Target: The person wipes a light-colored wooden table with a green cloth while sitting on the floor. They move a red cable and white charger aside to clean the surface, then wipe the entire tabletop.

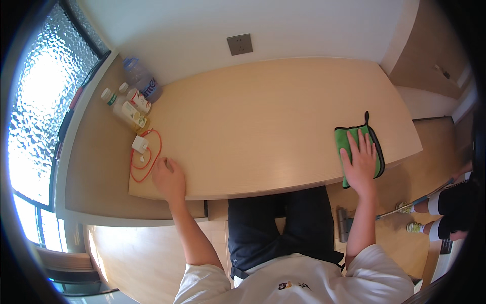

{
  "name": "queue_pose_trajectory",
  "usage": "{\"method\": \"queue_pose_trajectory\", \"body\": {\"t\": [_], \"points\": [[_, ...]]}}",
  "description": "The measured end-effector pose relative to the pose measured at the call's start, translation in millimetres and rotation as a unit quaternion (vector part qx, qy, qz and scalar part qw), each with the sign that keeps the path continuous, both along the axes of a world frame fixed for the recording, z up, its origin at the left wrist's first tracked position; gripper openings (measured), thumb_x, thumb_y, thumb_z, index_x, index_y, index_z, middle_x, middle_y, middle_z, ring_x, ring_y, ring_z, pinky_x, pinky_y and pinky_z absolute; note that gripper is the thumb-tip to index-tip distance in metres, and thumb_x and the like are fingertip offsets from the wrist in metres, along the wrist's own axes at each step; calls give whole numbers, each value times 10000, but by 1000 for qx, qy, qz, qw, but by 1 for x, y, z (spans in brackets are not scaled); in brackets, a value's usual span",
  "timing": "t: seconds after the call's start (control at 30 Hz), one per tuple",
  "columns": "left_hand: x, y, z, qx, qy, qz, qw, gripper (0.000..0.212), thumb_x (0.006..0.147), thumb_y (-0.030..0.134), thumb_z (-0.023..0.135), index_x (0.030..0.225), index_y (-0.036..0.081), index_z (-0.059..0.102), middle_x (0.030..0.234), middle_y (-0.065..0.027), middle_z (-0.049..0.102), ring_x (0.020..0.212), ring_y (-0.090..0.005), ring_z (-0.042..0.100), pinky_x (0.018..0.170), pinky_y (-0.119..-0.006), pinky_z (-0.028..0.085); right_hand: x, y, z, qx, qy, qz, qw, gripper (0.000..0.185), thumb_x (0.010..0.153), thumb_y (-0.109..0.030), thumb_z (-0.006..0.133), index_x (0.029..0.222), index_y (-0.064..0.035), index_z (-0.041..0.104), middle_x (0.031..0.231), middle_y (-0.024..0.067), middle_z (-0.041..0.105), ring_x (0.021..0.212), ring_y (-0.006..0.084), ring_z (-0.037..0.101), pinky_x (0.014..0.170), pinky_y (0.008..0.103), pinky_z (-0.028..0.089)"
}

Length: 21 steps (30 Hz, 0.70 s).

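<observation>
My right hand (360, 163) lies flat, fingers spread, on a folded green cloth (343, 141) with black edging and a small hanging loop. The cloth rests at the right end of a light wood-grain desk (250, 129), partly covered by my palm. At the desk's left front, my left hand (169, 180) is loosely curled, its fingertips turned under and hidden. Right beside it lies a looped orange-red cable (131, 167); whether the fingers touch it I cannot tell. A white charger plug (139, 144) sits within the cable's loop.
Along the left panel stand a bottle of yellowish drink (131, 114), a smaller labelled bottle (136, 98) and a large bluish plastic bottle (142, 79). A socket plate (240, 44) is on the wall. At right, another person's legs (436, 216) stand beside a long-handled floor cleaner (343, 224).
</observation>
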<state>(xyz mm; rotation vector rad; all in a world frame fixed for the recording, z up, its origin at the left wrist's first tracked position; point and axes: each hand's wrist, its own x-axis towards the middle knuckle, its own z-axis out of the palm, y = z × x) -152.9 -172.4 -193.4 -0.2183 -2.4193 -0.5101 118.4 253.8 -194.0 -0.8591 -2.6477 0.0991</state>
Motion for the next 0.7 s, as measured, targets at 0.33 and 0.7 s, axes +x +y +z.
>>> {"method": "queue_pose_trajectory", "body": {"t": [0.33,0.7], "points": [[0,-4,3,-15,-27,6,999,206,951,157,606,1020,-32,648,1028,-211,662,1013,-407,620,874,-505,486,2,-17,7,3,43,23,999,513,997,-359,586,1466,-152,559,1579,173,436,1485,388,349,1227,551,208],[1,2,6,-8,-20,26,999,209,957,185,605,1016,-10,655,1027,-190,668,1011,-390,629,869,-502,495,-3,-12,4,10,31,26,999,502,994,-353,576,1456,-157,569,1572,157,449,1483,367,358,1230,540,206]]}}
